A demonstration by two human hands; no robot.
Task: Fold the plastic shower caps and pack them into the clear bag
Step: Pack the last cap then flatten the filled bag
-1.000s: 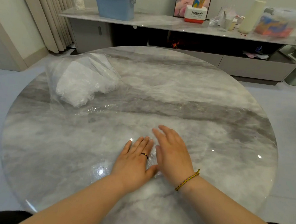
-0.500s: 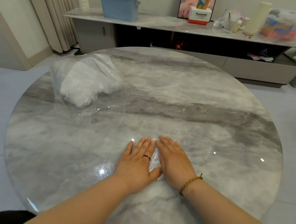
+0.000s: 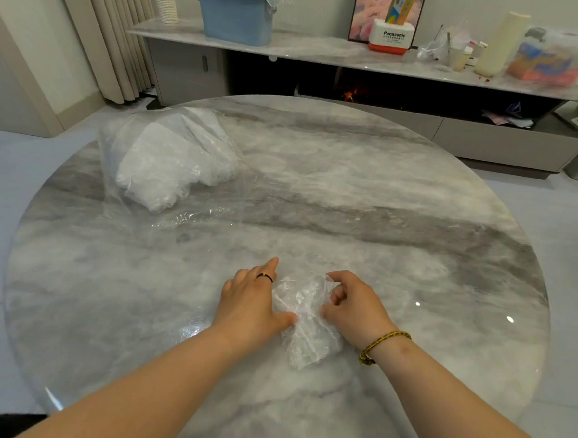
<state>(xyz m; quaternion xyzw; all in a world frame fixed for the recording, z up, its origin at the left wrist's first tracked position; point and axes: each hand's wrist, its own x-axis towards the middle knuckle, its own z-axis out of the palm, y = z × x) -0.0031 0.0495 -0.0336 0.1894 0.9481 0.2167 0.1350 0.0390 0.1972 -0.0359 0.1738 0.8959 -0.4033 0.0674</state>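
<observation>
Watching the head cam rn: the shower cap (image 3: 307, 322) is a crumpled wad of thin clear plastic. It's whitish where the layers bunch, creased & shiny, and longer near-to-far than wide. It lies on the marble table (image 3: 414, 194), near side, approx centre, between both hands. (op)

Hands? Grip? (desk)

Right hand (image 3: 354, 308) has its fingers curled, w/ the fingertips pinching the cap's far-right edge and the thumb on its right side. Left hand (image 3: 248, 302) is palm down, index straight, other fingers loosely bent. Its thumb tip presses the cap's left edge, not curled round it. (op)

Clear bag? (desk)

Clear bag (image 3: 169, 158) sits far left on the table, well apart from the hands, w/ a whitish heap of crumpled plastic inside. (op)

Diff vs half a sec ago? (desk)

Then both hands lay flat, side by side, fingers straight, pressing the cap down so it barely showed. Now they've parted, the right fingers have curled in, and the cap has bunched up btwn them, plainly visible. The bag hasn't moved. (op)
</observation>
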